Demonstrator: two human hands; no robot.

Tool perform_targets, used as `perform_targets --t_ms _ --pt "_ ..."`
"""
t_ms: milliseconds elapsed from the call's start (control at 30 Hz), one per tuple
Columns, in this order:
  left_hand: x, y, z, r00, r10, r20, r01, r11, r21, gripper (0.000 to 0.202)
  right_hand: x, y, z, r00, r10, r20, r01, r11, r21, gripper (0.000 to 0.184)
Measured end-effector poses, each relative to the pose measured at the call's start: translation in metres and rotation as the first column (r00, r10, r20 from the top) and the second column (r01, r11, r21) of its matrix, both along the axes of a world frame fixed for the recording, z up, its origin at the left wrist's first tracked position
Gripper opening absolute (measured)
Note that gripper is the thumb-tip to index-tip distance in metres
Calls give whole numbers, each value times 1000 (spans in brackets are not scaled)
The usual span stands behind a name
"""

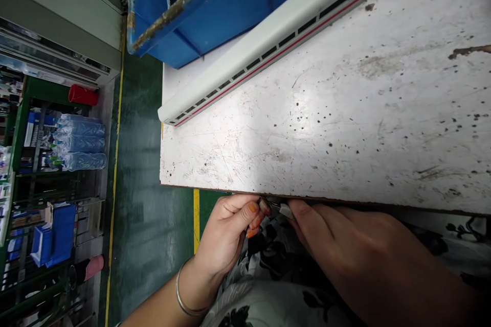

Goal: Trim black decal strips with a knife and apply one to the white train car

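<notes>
My left hand [232, 225], with a silver bangle on the wrist, is closed in a pinch at the front edge of the white table [307, 143]. Whatever lies between its thumb and finger is too small and dark to make out. Close by on the right, my right hand [345, 240] is closed, its fingertips against a small white piece [286, 210]. Something thin and dark seems to span the gap between both hands. Its kind cannot be told. Both hands are just below the tabletop, in front of a black-and-white floral garment [264, 245].
A long white housing with dark slots and a red stripe [264, 46] lies diagonally across the table. Behind it stands a blue crate [230, 15] with a worn rim. Left of the table are green floor [140, 163], shelving, wrapped bottles [82, 143] and blue bins [61, 235].
</notes>
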State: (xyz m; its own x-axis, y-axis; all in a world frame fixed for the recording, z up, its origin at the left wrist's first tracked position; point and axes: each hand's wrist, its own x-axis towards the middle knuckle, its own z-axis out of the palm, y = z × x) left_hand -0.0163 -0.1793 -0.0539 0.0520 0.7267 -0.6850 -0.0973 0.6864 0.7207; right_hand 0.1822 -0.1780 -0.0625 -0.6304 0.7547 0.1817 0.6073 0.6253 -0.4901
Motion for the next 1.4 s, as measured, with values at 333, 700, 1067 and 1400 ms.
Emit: perform_targets --t_ms 333,700,1067,1400 --pt "3 -7 -1 997 5 -71 -2 999 41 39 -3 1 0 999 -36 -23 36 999 24 43" --pt "6 -7 1 997 34 -63 -32 999 30 41 -6 -1 -1 997 -79 -15 81 990 118 44" --pt "7 -7 3 997 38 -67 -37 999 29 41 -7 -1 -3 996 -93 5 90 979 181 42" --pt "4 -8 1 994 15 -111 -10 999 47 40 -1 3 -5 1000 -25 -19 27 991 127 42"
